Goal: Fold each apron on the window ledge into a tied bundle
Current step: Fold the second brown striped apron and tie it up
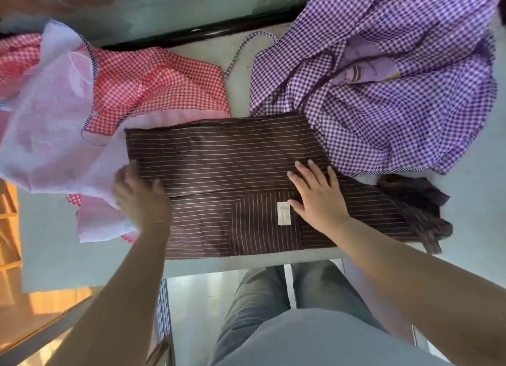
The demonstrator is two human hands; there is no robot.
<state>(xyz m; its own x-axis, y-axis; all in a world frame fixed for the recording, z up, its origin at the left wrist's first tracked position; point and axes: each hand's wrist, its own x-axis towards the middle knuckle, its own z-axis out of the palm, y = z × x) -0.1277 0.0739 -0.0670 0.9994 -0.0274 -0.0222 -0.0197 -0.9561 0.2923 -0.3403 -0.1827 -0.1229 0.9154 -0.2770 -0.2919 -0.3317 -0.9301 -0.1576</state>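
A brown apron with thin white stripes [219, 174] lies folded flat into a long rectangle on the pale window ledge [49, 242]. A small white label [284, 213] shows on its near half. My right hand [317, 193] presses flat on the apron's right part, fingers spread, next to the label. My left hand [142, 193] is at the apron's left edge, blurred, fingers curled at the fabric; whether it grips the cloth is unclear. The apron's dark straps [421, 209] bunch at its right end.
A red-and-white checked apron with a white lining [153, 83] lies crumpled at the left. A purple checked apron [397, 92] is heaped at the right, its strap [241, 50] trailing on the ledge. A dark window frame [219, 31] runs behind. My legs stand below the ledge's front edge.
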